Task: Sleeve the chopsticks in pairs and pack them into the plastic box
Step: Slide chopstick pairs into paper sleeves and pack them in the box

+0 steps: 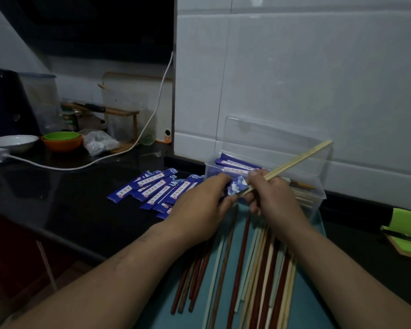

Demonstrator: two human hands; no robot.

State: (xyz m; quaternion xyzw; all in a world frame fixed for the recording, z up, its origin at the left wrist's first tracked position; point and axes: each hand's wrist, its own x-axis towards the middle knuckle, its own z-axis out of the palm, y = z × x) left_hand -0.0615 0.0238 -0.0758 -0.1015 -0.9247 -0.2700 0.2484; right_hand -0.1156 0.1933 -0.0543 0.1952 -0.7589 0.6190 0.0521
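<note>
Counter [57,186]: black, glossy.
Bowls: white bowl [14,141] at far left; beside it, a green bowl [61,136] nested in an orange bowl [62,147].
Cable [67,169]: white, crossing the counter and running up the wall.
Bag [100,142]: crumpled, just right of the bowls.

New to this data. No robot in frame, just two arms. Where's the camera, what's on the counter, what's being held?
There is no machine here. A person works with bare hands, and the single picture comes from a wide-angle camera on their head, looking forward and down. The two forearms entering from the bottom are the wearer's own.

The left hand holds a blue paper sleeve. The right hand grips pale chopsticks, with their tips at the sleeve's mouth.

A pile of blue sleeves lies on the dark counter. Nearer the camera, loose chopsticks in several colours lie on a teal mat. Behind the hands stands a clear plastic box, lid up, with sleeves already inside.
</note>
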